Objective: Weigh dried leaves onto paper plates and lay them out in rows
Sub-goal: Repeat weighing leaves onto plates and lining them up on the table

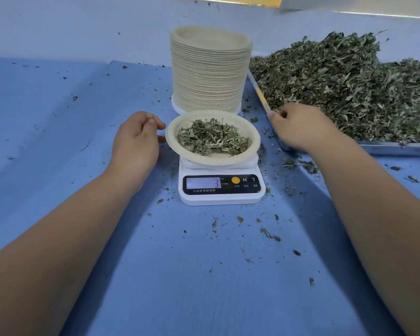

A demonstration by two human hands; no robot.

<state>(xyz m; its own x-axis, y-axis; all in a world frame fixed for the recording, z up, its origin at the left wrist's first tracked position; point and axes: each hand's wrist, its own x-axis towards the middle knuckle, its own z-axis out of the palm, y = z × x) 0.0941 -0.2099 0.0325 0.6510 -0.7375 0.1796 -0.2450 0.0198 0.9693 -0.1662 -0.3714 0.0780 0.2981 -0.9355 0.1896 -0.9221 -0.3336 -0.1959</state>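
Pale paper plate (171,141) tilted on scale (222,193), small heap of crumpled grey-green leaves (214,138) inside. Left hand (135,141) fingers loosely curled beside rim, empty. Right hand (301,128) at tray (398,149), fingers' hold unclear.

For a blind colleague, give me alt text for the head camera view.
A plate of dried leaves sits on a scale, left hand beside its rim, right hand at the leaf tray. A plate stack stands behind.
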